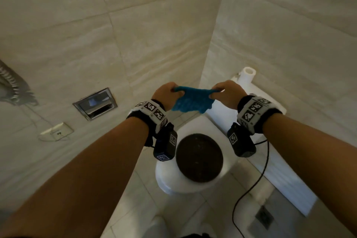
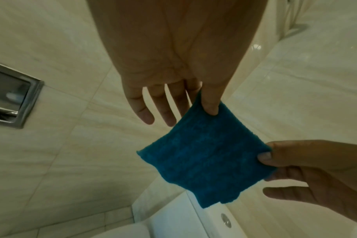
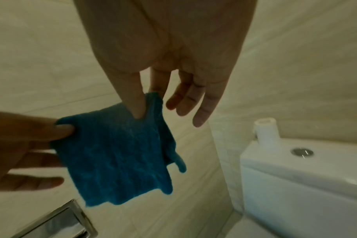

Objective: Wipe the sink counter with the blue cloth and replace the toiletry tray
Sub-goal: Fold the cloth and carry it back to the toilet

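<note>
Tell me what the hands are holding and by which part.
Both hold the blue cloth: the left hand pinches one upper corner, the right hand the other; it hangs between them.

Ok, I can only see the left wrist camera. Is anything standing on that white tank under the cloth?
Observer: Yes. A toilet paper roll stands upright on the toilet tank, at the back by the wall.
Operator: And what's below the hands?
Observer: The head camera shows a white toilet with a dark round middle. The left hand and right hand pinch the blue cloth above it.
Operator: Does anything hang off the wrists?
Observer: A black cable runs from near the right wrist down toward the floor.
</note>
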Tool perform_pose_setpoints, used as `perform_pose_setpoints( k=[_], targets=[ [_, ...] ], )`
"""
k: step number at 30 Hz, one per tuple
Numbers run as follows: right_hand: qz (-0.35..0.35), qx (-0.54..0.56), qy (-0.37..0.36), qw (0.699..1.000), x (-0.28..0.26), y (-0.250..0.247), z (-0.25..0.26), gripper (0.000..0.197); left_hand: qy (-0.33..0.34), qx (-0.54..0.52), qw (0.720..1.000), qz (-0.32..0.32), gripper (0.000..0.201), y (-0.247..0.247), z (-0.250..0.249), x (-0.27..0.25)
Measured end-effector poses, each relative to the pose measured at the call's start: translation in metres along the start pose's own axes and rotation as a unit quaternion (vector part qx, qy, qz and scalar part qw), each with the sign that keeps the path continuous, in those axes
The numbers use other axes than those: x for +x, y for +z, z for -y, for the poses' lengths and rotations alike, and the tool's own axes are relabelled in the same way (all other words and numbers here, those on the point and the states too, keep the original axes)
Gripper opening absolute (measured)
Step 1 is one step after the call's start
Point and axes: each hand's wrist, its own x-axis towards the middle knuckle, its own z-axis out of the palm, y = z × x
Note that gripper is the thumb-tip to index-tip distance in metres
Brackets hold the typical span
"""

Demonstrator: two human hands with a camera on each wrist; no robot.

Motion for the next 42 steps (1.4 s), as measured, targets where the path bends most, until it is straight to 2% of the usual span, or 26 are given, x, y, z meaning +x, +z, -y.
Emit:
perform_pose_setpoints(
  k=[2,4,10,11,14,15,17,22,26,30,34,42],
  targets=[
    [0.011,0.101,0.06,0.993,0.007,0.019,-0.007,0.022,-0.014,-0.016,1.0,0.011,0.024,0.008,0.015,0.004],
    [0.016,0.178,0.106,0.978,0.011,0.043,-0.014,0.019,-0.029,-0.041,0.998,0.024,0.022,0.021,0.032,0.009],
    [0.025,0.256,0.194,0.947,0.014,0.115,-0.053,0.015,-0.122,-0.142,0.978,0.091,0.012,0.079,0.077,0.022],
    [0.034,0.288,0.216,0.932,0.014,0.124,-0.061,0.021,-0.14,-0.161,0.972,0.103,0.016,0.089,0.084,0.024],
    [0.072,0.406,0.251,0.876,0.019,0.153,-0.094,0.063,-0.173,-0.2,0.956,0.123,0.044,0.121,0.105,0.032],
    [0.079,0.418,0.25,0.87,0.022,0.164,-0.106,0.072,-0.179,-0.209,0.953,0.125,0.053,0.132,0.111,0.035],
    [0.081,0.403,0.237,0.88,0.029,0.185,-0.131,0.077,-0.18,-0.203,0.955,0.122,0.062,0.157,0.129,0.042],
    [0.065,0.3,0.208,0.929,0.051,0.253,-0.187,0.048,-0.14,-0.081,0.976,0.145,0.06,0.224,0.177,0.063],
    [0.076,0.206,0.196,0.956,0.064,0.295,-0.222,0.033,-0.144,-0.009,0.977,0.158,0.055,0.271,0.208,0.079],
    [0.096,0.153,0.198,0.964,0.073,0.321,-0.255,0.034,-0.156,0.015,0.973,0.172,0.059,0.308,0.238,0.088],
    [0.12,0.14,0.191,0.964,0.078,0.343,-0.28,0.036,-0.139,0.049,0.967,0.206,0.062,0.334,0.257,0.092],
    [0.14,0.123,0.197,0.962,0.081,0.364,-0.305,0.038,-0.149,0.057,0.961,0.228,0.062,0.364,0.281,0.099]
  ],
)
